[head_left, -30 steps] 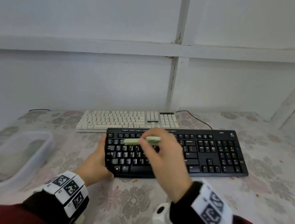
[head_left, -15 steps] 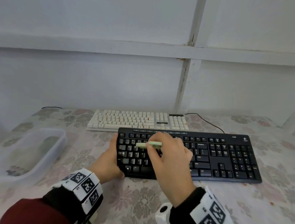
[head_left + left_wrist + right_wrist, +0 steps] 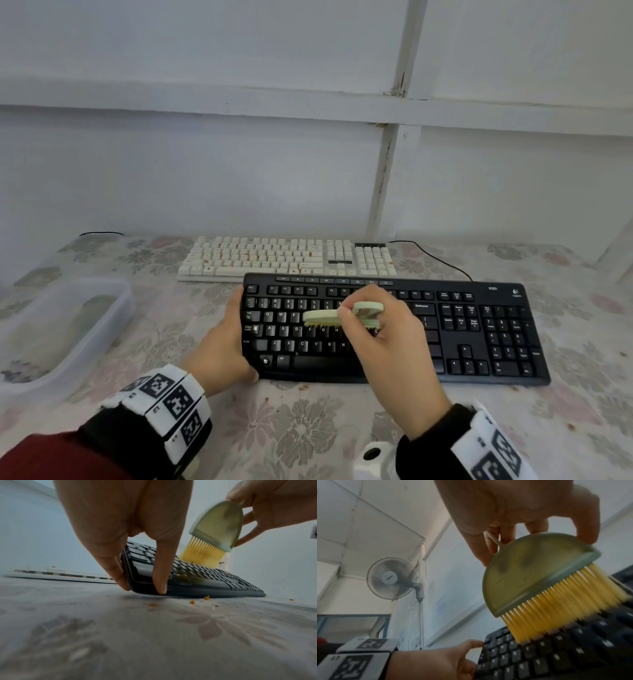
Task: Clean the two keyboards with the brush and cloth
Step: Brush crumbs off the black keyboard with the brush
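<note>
The right hand (image 3: 383,346) pinches the pale green brush (image 3: 337,317), fingers (image 3: 587,524) curled over its rounded back, yellow bristles (image 3: 565,605) down on the letter rows of the black keyboard (image 3: 479,329). That hand and the brush cover the middle keys in the head view. The left hand (image 3: 222,346) clamps the black keyboard's left end, thumb on the near corner, fingers (image 3: 109,563) wrapped round the edge. From the left wrist view that end looks raised a little off the worktop (image 3: 308,428); whether it truly clears the cloth is hard to tell.

Orange crumbs (image 3: 206,597) lie on the flowered worktop just in front of the black keyboard, and a few sit among its keys. Directly behind the black keyboard lies the white keyboard (image 3: 284,258), parallel, its front edge just beside the black one's back edge, orange specks showing between its keys. A black cable (image 3: 438,258) trails from behind the black keyboard's right half. Well to the left of the black keyboard sits a clear plastic tub (image 3: 113,308) with something greenish inside, too blurred to name. A wall fan (image 3: 392,578) shows up high in the right wrist view.
</note>
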A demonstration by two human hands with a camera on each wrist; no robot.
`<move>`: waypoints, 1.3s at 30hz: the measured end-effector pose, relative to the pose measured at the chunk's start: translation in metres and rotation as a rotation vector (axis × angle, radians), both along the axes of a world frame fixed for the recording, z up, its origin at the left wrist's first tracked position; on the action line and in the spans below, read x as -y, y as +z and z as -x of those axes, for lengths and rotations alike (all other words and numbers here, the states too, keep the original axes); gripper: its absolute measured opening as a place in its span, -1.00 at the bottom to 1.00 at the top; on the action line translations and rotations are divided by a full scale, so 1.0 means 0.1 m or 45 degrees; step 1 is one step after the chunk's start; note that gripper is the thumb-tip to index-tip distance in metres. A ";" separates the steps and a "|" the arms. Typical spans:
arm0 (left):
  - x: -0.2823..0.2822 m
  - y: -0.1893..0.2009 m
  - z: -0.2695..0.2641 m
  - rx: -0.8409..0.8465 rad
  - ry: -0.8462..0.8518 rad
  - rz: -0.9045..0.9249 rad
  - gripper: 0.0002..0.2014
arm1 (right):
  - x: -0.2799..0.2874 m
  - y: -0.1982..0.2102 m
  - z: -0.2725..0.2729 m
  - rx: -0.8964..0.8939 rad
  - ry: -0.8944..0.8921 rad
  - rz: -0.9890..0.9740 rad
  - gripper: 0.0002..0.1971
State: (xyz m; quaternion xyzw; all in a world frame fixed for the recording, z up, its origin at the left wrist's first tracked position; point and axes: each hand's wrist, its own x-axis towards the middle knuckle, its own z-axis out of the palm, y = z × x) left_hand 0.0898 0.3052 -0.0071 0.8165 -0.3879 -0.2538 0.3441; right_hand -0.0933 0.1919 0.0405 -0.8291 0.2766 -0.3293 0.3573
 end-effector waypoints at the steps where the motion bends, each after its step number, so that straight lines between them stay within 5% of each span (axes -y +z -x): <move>1: 0.00 0.01 0.01 0.003 0.000 -0.004 0.23 | 0.04 -0.03 0.04 0.000 -0.009 -0.021 -0.85; 10: 0.01 0.04 0.05 0.014 0.015 -0.020 0.20 | 0.28 -0.03 0.34 0.139 0.026 -0.171 -0.82; 16: 0.01 0.04 0.05 0.045 0.024 -0.040 0.19 | 0.50 -0.03 0.58 0.179 -0.178 -0.126 -0.76; 22: 0.01 0.02 0.04 0.046 0.048 -0.058 0.19 | 0.48 -0.02 0.57 0.195 -0.063 -0.173 -0.81; 27: 0.01 0.01 0.03 0.046 0.045 -0.065 0.20 | 0.67 -0.02 0.79 0.208 -0.228 -0.138 -0.76; 32: 0.01 -0.01 0.02 0.038 0.060 -0.073 0.23 | 0.67 -0.03 0.82 0.233 -0.120 -0.224 -0.85; 39: 0.02 -0.03 0.02 0.045 0.060 -0.055 0.23 | 1.00 0.01 1.19 0.270 -0.360 -0.122 -0.89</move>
